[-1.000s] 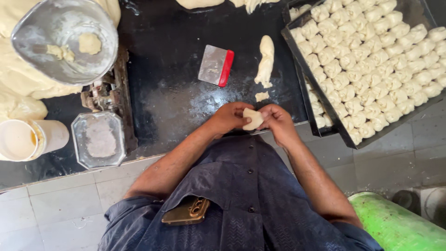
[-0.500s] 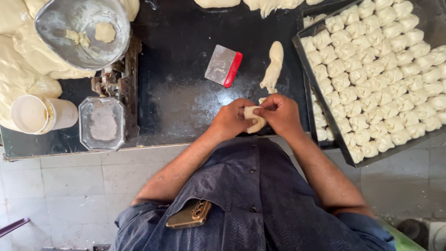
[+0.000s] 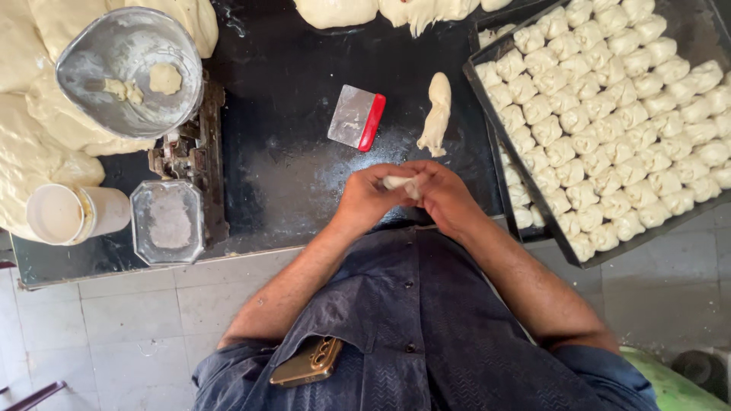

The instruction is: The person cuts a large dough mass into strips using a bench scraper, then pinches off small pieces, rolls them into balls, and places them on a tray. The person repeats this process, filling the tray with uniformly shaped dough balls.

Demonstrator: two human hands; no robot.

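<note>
Both the left hand and the right hand close around a small dough piece above the table's near edge; beyond lie a dough strip, scraper and tray

Dough piece: earlier a flat, open round visible between the fingers; now mostly enclosed, only a narrow strip showing.
Left hand: now closes tighter over the dough piece than before.
Right hand: now folds over the dough piece, fingers meeting the left hand.
</note>
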